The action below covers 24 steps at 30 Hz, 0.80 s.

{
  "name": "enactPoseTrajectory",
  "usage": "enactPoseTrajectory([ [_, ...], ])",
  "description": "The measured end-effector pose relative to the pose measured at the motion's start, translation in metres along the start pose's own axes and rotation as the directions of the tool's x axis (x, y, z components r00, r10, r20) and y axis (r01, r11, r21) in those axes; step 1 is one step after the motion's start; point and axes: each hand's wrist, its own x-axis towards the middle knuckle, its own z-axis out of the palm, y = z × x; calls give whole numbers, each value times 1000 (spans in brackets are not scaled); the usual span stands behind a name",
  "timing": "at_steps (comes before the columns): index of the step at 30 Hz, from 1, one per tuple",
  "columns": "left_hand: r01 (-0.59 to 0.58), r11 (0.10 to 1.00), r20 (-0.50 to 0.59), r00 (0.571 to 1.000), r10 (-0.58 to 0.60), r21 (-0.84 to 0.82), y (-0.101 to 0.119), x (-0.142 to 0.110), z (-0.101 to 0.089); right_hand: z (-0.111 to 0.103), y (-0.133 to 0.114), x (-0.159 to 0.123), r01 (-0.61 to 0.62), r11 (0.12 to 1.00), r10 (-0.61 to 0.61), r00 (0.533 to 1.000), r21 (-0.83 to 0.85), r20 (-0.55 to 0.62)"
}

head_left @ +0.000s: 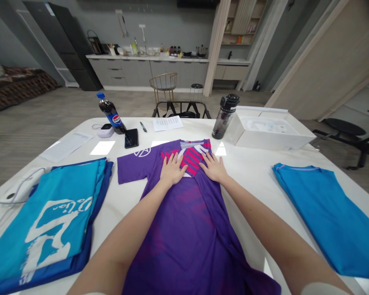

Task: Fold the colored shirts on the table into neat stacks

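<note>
And there: left hand (173,170) and right hand (213,167) lie flat and apart, gripping nothing, on the pink-striped collar panel (189,159) of a purple jersey (184,241) on the white table (252,196).

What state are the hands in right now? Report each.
Left hand: open, flat on the purple short-sleeved jersey, gripping nothing.
Right hand: open, flat on the same jersey.

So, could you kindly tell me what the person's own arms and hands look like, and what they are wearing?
The left forearm and right forearm are bare, and a white sleeve just shows at the bottom edge of the view by the right arm. The left hand and right hand are bare too, with no gloves, rings or watch visible.
</note>
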Motion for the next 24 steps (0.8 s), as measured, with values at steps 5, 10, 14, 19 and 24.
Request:
enactPoseTrajectory([
  [5, 16, 1000, 27, 1000, -16, 12, 3, 0, -3, -3, 1, -35, 37, 999, -37, 999, -2, -4],
  [10, 13, 1000, 37, 999, -13, 23, 4, -2, -5, -4, 6, -93, 126, 991, -127, 992, 55, 21],
  [14, -76, 994, -77, 994, 82, 79, 17, -8, -17, -3, 12, -139, 122, 969, -127, 992, 215, 12],
  [19, -493, 859, -4, 867, 499, 139, 57, -39, -28, -8, 9, -204, 171, 923, -161, 985, 345, -59],
  [24, -711, 702, 154, 700, 697, 51, 96, -100, -27, -30, -3, -274, 163, 891, -135, 986, 424, -97],
])
